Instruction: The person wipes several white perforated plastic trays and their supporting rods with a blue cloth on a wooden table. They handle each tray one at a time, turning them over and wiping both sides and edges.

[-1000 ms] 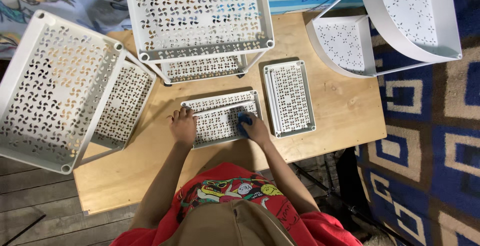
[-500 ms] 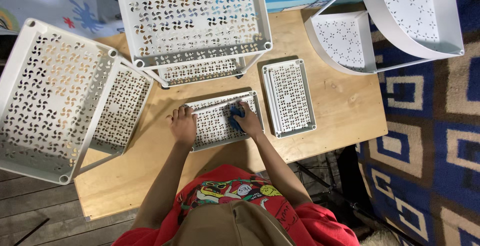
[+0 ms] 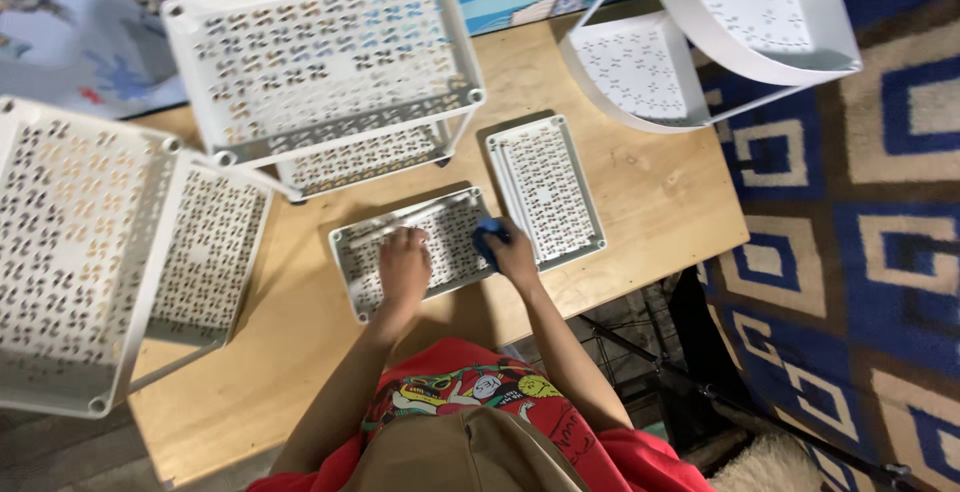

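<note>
A: Hands first. Right hand (image 3: 515, 257)?

B: It's curling closed around a small blue cloth (image 3: 487, 236), pressing it down at the right end of the small perforated white tray (image 3: 365, 252). Looks like a wiping grip, fingers bunching the cloth so it is staying under the palm.

A: Left hand (image 3: 404, 264)?

B: It's lying flat and mostly open on the middle of that same tray, gripping nothing, fingers spreading toward the far edge. I'm judging it's pinning the tray so it isn't sliding under the cloth.

A: Where's the tray sitting?

B: Flat on the wooden table (image 3: 650, 192), at the near edge, right in front of the person's red shirt (image 3: 470, 392). A thin white rod is lying across its far side.

A: What's around it?

B: A second small tray (image 3: 545, 190) is lying just to the right, turned lengthwise and nearly touching. Beyond, a tall two-tier white rack (image 3: 320, 62) is standing over the far side. A bigger rack (image 3: 90, 242) is taking up the left end, hanging past the table edge. A curved corner shelf (image 3: 740, 22) is sitting far right, over a blue patterned rug (image 3: 880, 252).
</note>
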